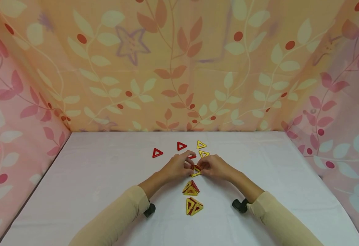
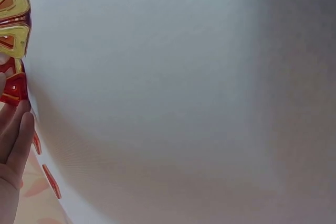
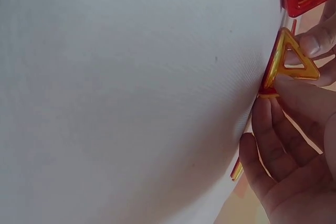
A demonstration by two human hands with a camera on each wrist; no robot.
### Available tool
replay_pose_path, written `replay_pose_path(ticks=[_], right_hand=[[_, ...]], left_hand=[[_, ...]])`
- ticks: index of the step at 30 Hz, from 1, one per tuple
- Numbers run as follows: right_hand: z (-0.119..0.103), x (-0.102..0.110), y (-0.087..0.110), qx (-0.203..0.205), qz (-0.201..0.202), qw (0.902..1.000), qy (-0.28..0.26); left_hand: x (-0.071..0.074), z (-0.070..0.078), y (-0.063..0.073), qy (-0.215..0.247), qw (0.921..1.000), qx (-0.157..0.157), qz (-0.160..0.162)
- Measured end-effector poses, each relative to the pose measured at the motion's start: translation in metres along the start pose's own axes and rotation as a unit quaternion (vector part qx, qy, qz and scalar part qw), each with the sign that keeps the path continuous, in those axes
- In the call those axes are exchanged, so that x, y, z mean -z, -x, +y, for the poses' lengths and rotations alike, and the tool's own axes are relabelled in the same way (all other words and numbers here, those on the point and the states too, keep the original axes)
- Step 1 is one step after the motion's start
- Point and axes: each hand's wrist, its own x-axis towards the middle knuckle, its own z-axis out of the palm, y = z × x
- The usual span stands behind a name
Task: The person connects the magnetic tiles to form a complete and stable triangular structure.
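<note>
Red and yellow hollow triangle tiles are joined into a small pyramid-like shape between both hands, over the middle of the table. Its yellow tile point(image 3: 303, 73) leans up in the right wrist view, and a red tile point(image 2: 17, 86) shows on the left hand's side. My left hand point(image 1: 177, 166) pinches the shape from the left, thumb and fingertips at its edge. From the right, my right hand point(image 1: 217, 166) pinches it, with the thumb on the yellow tile. Toward me sit a yellow-and-red pyramid point(image 1: 190, 191) and another such joined shape point(image 1: 190, 206).
Beyond the hands lie loose red tiles, one at the far left point(image 1: 158, 155) and another point(image 1: 178, 146) nearer the middle. Two yellow tiles, a farther one point(image 1: 198, 145) and a nearer one point(image 1: 204, 152), lie beside them. Patterned cloth walls point(image 1: 179, 85) enclose the white table point(image 1: 99, 171).
</note>
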Motion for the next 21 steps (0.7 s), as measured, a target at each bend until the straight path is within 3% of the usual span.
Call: replay_pose_path(ticks=[21], right_hand=[[-0.0008, 0.0004, 0.0017, -0.001, -0.004, 0.9999, -0.014]], left_hand=[[-0.0018, 0.0020, -0.0010, -0.026, 0.9995, -0.019, 0.003]])
